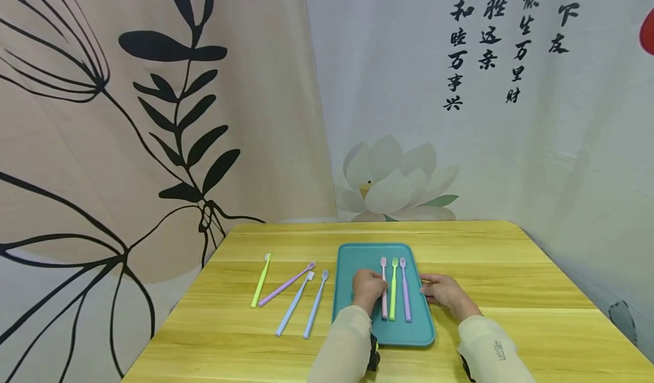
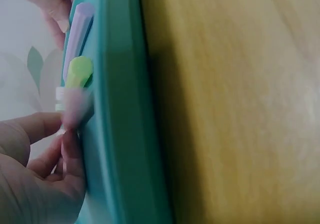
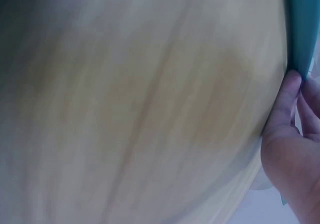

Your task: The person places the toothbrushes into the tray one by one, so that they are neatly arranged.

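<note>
A teal tray [image 1: 378,335] lies on the table, with a pink toothbrush [image 1: 384,306], a green toothbrush [image 1: 393,298] and a purple toothbrush [image 1: 406,298] side by side in it, heads toward the far end. My left hand [image 1: 369,290] is over the tray and pinches the pink toothbrush between thumb and fingers; the left wrist view shows this toothbrush [image 2: 75,106] blurred. At the tray's right edge, my right hand [image 1: 445,293] holds the rim. The right wrist view has the thumb of that hand [image 3: 287,149] against the tray's side [image 3: 301,28].
Left of the tray, another green toothbrush [image 1: 261,282], another purple one [image 1: 286,285] and two blue toothbrushes [image 1: 294,305] [image 1: 316,304] lie on the wooden table [image 1: 219,337]. A printed curtain [image 1: 265,116] hangs behind the table's far edge.
</note>
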Action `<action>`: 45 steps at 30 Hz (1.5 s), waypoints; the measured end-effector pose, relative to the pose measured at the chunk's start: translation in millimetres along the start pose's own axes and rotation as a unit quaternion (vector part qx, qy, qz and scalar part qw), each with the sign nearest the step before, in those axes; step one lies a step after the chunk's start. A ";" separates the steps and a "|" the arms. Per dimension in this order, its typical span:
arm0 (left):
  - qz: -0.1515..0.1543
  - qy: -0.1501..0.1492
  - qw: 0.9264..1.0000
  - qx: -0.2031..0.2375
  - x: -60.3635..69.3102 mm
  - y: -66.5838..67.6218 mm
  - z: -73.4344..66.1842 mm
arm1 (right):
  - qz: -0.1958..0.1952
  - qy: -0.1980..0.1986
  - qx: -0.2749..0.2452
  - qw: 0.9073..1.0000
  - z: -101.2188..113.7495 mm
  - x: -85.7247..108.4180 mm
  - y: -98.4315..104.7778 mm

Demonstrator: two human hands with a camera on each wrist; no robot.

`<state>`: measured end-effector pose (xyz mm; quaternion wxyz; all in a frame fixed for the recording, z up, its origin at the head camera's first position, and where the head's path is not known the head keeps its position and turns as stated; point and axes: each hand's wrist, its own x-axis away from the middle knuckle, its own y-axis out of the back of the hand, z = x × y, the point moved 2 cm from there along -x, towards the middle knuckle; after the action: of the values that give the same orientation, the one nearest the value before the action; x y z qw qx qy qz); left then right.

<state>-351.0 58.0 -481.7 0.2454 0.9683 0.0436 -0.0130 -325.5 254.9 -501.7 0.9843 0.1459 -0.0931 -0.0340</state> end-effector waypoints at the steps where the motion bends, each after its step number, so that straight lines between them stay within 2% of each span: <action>1: -0.001 -0.002 1.000 -0.010 1.1 0.7 -1.2 | 0.000 0.000 -0.001 1.000 0.0 0.0 -0.1; 5: 0.004 0.001 1.000 -0.027 3.4 2.4 -4.7 | 0.001 0.001 -0.003 1.000 0.2 0.4 -0.4; 11: 0.010 -0.006 1.000 -0.021 3.0 1.9 -1.8 | 0.000 0.002 -0.007 1.000 0.4 1.5 -0.4; 22: 0.021 -0.002 0.999 -0.029 -7.7 9.8 -5.0 | 0.000 0.002 0.010 1.000 3.9 3.1 1.6; 28: 0.023 -0.023 0.999 -0.023 -17.1 23.4 -5.0 | 0.004 0.000 0.010 1.000 3.8 3.4 1.1; 33: 0.031 -0.020 0.999 0.000 -23.3 36.7 -5.7 | 0.006 -0.004 0.006 1.000 3.6 3.8 1.0; 40: 0.009 -0.034 0.999 -0.015 -31.7 58.7 -10.0 | 0.005 0.001 0.004 1.000 3.1 2.8 0.7; 45: 0.010 -0.042 0.999 0.011 -37.5 74.4 -9.8 | 0.003 0.001 0.005 1.000 3.2 1.5 -0.1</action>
<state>-381.5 -5.5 -436.0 0.2365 0.9700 0.0234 -0.0513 -324.7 253.7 -498.6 0.9839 0.1502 -0.0922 -0.0305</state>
